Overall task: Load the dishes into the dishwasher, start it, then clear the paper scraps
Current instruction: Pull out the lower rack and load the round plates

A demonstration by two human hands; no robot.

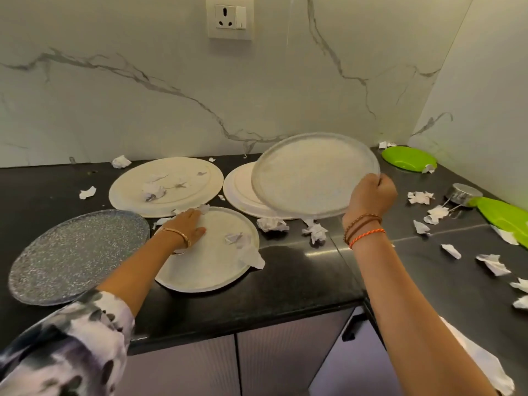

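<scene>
My right hand [371, 195] grips the right rim of a round steel plate [308, 175] and holds it tilted above a white plate [240, 192] on the black counter. My left hand [188, 224] lies with straight fingers on the near white plate [211, 264], which carries paper scraps [245, 247]. Another white plate [171, 178] with crumpled paper sits behind it. A speckled grey plate [71, 252] lies at the left. Crumpled paper scraps [314, 231] are scattered over the counter.
Two green plastic dishes [408, 162] [505, 215] and a small steel bowl [464, 194] stand at the right by the side wall. A marble backsplash with a wall socket [230, 17] rises behind. Cabinet doors [285, 364] sit below the counter edge.
</scene>
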